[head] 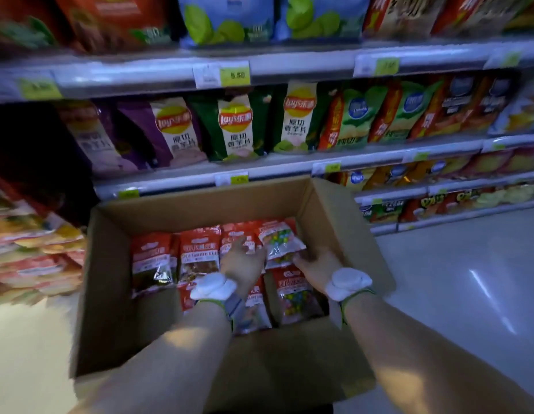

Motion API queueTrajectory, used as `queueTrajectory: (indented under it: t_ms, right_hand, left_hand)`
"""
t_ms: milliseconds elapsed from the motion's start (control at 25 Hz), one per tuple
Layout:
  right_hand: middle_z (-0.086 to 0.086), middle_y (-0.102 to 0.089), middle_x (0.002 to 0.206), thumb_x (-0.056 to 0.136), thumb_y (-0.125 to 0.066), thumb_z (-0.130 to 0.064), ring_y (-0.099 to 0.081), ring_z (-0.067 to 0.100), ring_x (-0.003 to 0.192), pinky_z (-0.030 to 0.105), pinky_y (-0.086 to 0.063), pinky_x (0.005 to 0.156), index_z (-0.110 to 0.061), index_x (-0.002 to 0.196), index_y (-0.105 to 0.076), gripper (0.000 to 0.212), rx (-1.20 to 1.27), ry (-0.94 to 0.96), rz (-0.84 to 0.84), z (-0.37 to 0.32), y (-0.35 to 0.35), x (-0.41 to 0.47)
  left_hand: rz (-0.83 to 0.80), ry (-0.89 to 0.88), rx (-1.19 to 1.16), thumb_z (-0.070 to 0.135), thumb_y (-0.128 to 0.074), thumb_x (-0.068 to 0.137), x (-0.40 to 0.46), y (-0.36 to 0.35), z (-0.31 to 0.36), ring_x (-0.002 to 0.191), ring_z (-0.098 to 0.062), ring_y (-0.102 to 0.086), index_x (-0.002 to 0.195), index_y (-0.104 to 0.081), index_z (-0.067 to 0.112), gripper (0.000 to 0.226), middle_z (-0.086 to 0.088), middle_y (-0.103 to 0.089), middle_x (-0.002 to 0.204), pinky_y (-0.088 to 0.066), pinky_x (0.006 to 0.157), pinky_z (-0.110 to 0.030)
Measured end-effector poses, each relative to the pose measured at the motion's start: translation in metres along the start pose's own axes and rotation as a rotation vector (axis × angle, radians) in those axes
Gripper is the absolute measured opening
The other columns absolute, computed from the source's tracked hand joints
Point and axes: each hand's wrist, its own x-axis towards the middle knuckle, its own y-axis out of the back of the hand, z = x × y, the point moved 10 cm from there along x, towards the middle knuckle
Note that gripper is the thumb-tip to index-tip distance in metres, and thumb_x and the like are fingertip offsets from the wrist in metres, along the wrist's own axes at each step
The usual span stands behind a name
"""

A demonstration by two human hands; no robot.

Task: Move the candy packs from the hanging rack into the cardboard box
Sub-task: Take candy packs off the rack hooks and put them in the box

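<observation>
From the head camera, both hands are down inside the cardboard box (pixel 116 264). The candy pack (pixel 282 243) sits at the far right, its long side pointing away. The right hand (pixel 315 265) holds its near edge and is closer. The left hand (pixel 240 261) lies flat and loose beside it. The hanging rack is out of sight, and the picture is blurry.

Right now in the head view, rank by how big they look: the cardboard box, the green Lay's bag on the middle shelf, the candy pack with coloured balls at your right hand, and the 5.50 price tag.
1. cardboard box
2. green Lay's bag
3. candy pack, though it is partly hidden by the right hand
4. price tag

The bag sits farther from the camera, so true sizes may differ.
</observation>
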Motion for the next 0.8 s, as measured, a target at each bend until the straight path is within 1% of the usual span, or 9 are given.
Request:
queueTrajectory:
  t_ms: [120,200,280,400,480,560,640,680,800]
  right_hand:
    - [0.014,-0.068,0.109,0.092,-0.054,-0.028,-0.062,0.032,0.105,0.029,-0.046,0.083,-0.006,0.107,-0.067,0.029,-0.007,0.044,-0.108,0.005,-0.021,0.035]
    - [0.02,-0.066,0.111,0.094,-0.053,-0.021,-0.06,0.036,0.107,0.031,-0.047,0.087,0.002,0.11,-0.063,0.031,-0.025,0.083,-0.183,0.006,-0.036,0.059]
    - [0.023,-0.063,0.117,0.094,-0.052,-0.02,-0.058,0.037,0.111,0.038,-0.048,0.093,0.008,0.12,-0.056,0.038,-0.034,0.052,-0.234,0.013,-0.047,0.085]
    - [0.011,-0.053,0.132,0.092,-0.058,-0.021,-0.053,0.031,0.122,0.023,-0.05,0.078,-0.004,0.137,-0.041,0.051,0.029,-0.018,-0.333,0.026,-0.066,0.123]
    - [0.01,-0.05,0.135,0.083,-0.067,-0.029,-0.054,0.032,0.119,0.029,-0.053,0.085,-0.005,0.139,-0.036,0.069,0.172,-0.132,-0.363,0.04,-0.081,0.151]
    - [0.013,-0.052,0.135,0.072,-0.067,-0.042,-0.055,0.032,0.12,0.041,-0.049,0.098,-0.01,0.13,-0.045,0.069,0.171,-0.182,-0.381,0.056,-0.102,0.177]
    - [0.009,-0.057,0.128,0.077,-0.056,-0.056,-0.056,0.028,0.119,0.034,-0.045,0.096,-0.029,0.097,-0.053,0.033,-0.015,-0.13,-0.355,0.064,-0.113,0.198]
    - [0.008,-0.059,0.123,0.08,-0.048,-0.062,-0.057,0.024,0.115,0.031,-0.042,0.089,-0.034,0.085,-0.049,0.029,-0.047,-0.118,-0.319,0.062,-0.112,0.203]
    - [0.007,-0.053,0.112,0.087,-0.049,-0.055,-0.054,0.023,0.102,0.036,-0.045,0.094,-0.016,0.102,-0.056,0.042,0.065,-0.219,-0.344,0.07,-0.116,0.209]
  left_hand:
    - [0.048,0.153,-0.065,0.038,-0.063,0.09,0.011,-0.016,-0.042,0.116,-0.029,-0.059,0.138,-0.05,0.014,0.056,-0.01,-0.063,0.127,-0.048,0.1,-0.039]
    - [0.054,0.237,-0.08,0.039,-0.064,0.089,0.016,-0.031,-0.068,0.114,-0.029,-0.06,0.134,-0.053,0.016,0.052,-0.009,-0.066,0.123,-0.048,0.099,-0.04]
    - [0.051,0.306,-0.097,0.044,-0.065,0.083,0.022,-0.045,-0.086,0.107,-0.031,-0.064,0.126,-0.059,0.019,0.051,-0.011,-0.069,0.116,-0.051,0.095,-0.045]
    - [0.106,0.384,-0.21,0.044,-0.066,0.074,0.028,-0.057,-0.103,0.102,-0.033,-0.066,0.122,-0.061,0.019,0.055,-0.009,-0.07,0.111,-0.053,0.093,-0.05]
    - [0.119,0.431,-0.271,0.042,-0.067,0.072,0.035,-0.066,-0.11,0.106,-0.034,-0.065,0.127,-0.058,0.017,0.061,-0.009,-0.069,0.113,-0.051,0.095,-0.052]
    - [0.11,0.471,-0.327,0.042,-0.066,0.067,0.04,-0.074,-0.118,0.111,-0.033,-0.063,0.133,-0.053,0.016,0.072,-0.011,-0.067,0.118,-0.048,0.099,-0.052]
    - [0.112,0.515,-0.346,0.048,-0.066,0.058,0.042,-0.079,-0.131,0.114,-0.033,-0.062,0.135,-0.051,0.019,0.084,-0.012,-0.066,0.121,-0.047,0.101,-0.052]
    - [0.108,0.524,-0.356,0.051,-0.067,0.055,0.043,-0.082,-0.137,0.114,-0.035,-0.062,0.135,-0.05,0.02,0.088,-0.013,-0.066,0.121,-0.047,0.101,-0.053]
    - [0.089,0.553,-0.37,0.05,-0.067,0.056,0.045,-0.087,-0.152,0.117,-0.036,-0.06,0.138,-0.048,0.02,0.089,-0.013,-0.065,0.123,-0.046,0.102,-0.054]
